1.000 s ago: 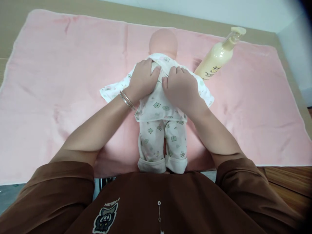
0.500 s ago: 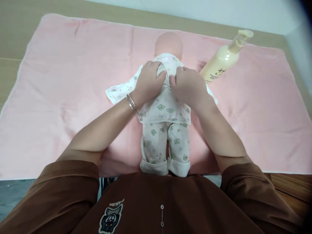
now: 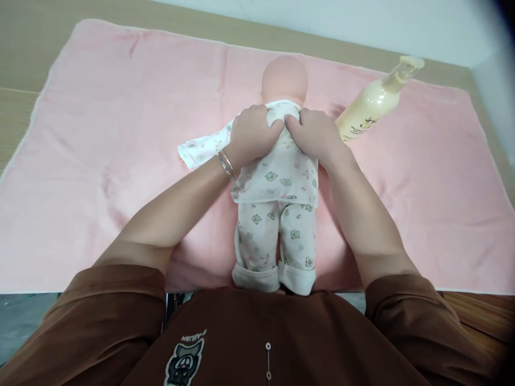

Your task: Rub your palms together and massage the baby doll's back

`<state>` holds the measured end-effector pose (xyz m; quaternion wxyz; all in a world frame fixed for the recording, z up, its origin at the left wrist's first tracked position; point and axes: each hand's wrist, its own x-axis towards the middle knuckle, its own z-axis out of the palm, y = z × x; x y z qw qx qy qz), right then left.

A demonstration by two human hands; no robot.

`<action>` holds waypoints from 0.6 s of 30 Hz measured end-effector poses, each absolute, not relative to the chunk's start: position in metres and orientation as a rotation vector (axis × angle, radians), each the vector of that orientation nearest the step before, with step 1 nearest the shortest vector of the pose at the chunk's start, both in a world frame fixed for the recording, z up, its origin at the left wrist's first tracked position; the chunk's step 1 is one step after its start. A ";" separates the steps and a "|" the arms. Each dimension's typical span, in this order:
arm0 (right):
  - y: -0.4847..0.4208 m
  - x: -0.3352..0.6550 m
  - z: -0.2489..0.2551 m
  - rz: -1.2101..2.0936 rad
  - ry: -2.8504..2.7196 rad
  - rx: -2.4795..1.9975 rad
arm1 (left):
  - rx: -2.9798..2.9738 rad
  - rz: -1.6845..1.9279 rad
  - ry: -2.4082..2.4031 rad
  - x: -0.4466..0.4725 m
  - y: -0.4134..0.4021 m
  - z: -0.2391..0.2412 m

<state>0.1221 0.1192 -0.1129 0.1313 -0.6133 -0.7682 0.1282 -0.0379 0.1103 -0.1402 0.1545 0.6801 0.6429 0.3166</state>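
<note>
At the far left the table (image 3: 24, 59) shows past the edge of the pink mat (image 3: 120, 107). Then comes one printed sleeve (image 3: 205, 149), stretched out flat, and the bangles (image 3: 226, 164) on my wrist. My left hand (image 3: 254, 134) is laid on the doll's upper back, fingers bent over the shoulder — whether they pinch any cloth, I cannot tell. The doll (image 3: 281, 182) lies on the mat in front of me, head (image 3: 284, 80) away, trousers (image 3: 257, 230) towards me. My right hand (image 3: 316, 134) covers the other shoulder likewise, its grip just as unclear — the two thumbs near each other, apart. Right of it stands the bottle (image 3: 370, 110).
</note>
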 end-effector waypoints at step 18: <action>0.132 0.143 -0.135 0.492 -2.173 -1.529 | 2.016 0.786 1.949 -0.035 0.103 -0.133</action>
